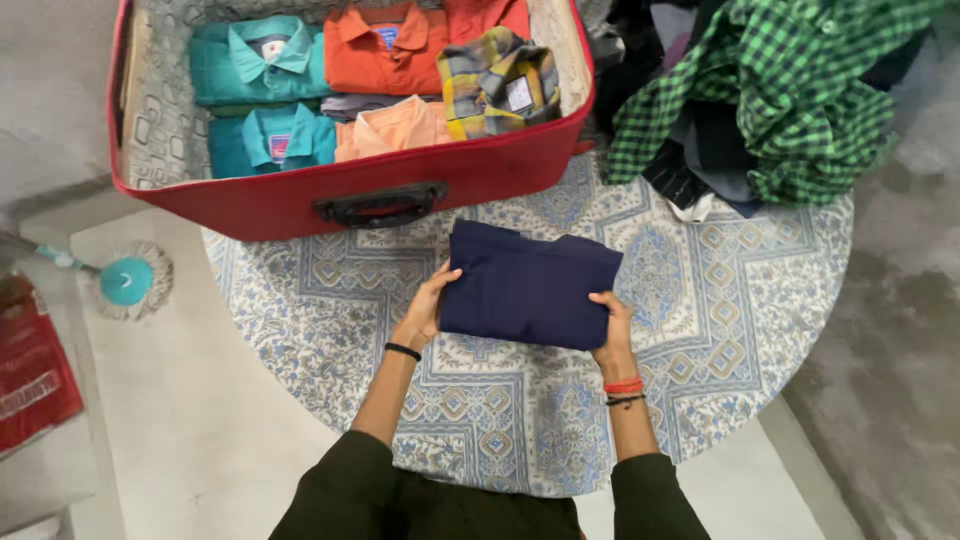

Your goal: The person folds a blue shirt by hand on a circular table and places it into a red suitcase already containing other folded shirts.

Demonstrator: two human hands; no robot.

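**Folded navy garment held at both ends**

Navy garment (528,283), folded into a flat rectangle, lying on the patterned cloth (720,300) of the round counter, just in front of the suitcase (300,200). Long axis running left to right, tilted slightly, the right end sitting a little lower; one long edge toward the suitcase, the other toward the body.

Left hand (428,305) at the garment's left short edge, grip closed on it: thumb on top, fingers tucked beneath. Black band on that wrist. Right hand (612,325) at the lower right corner, grip likewise closed on the fabric, thumb over, fingers under. Red and black threads on that wrist. Both forearms reaching forward from dark green sleeves, roughly parallel, elbows close to the body.

Red suitcase open, black handle (380,205) facing the body, lined in grey print. Inside, folded shirts in rows: two teal shirts (262,95) at left, an orange shirt (385,50) in the middle, a peach one (395,128) in front of it, a yellow-grey plaid shirt (498,85) lying on top at right, tilted.

Right of the suitcase, a loose pile of clothes with a green checked shirt (790,90) on top, partly over the counter's edge. On the floor at left, a teal mop (125,280) and a red bag (30,370).
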